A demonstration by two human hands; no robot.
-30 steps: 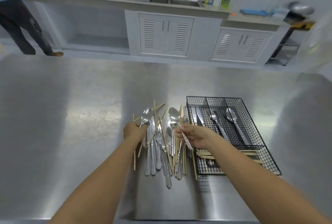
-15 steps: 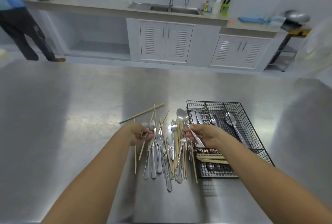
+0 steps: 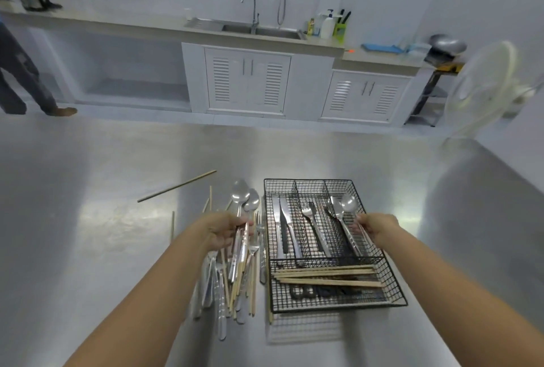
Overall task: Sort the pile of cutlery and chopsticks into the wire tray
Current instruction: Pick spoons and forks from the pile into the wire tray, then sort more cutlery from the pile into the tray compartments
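- Wire tray [image 3: 394, 287]: black mesh, rectangular, resting on the brushed steel table [image 3: 88, 249]; three long compartments run away from the person, and one crosswise compartment lies at the near end.
- Right hand [image 3: 378, 228]: over the tray's right compartment, fingers closed on the handle of a spoon [image 3: 348, 206]. The bowl points to the far end, so the spoon's long axis already runs along the compartment; by this reading, lowering and letting go is all that remains.
- Second spoon [image 3: 334, 204]: polished metal, lying just left of the held one in the same compartment.
- Knives [image 3: 284, 219] fill the tray's left compartment; a fork [image 3: 307, 210] lies in the middle one.
- Chopsticks [image 3: 323, 274]: pale wood, straight, laid across the near compartment.
- Left hand [image 3: 223, 231]: left of the tray, clenched on utensil handles in the pile [image 3: 232, 278]; exactly which piece it holds cannot be told.
- Pile: smooth metal cutlery mixed with wooden sticks, lying roughly parallel to the tray's long side and nearer the left hand.
- Stray chopstick [image 3: 176, 186]: alone, angled, beyond the pile.
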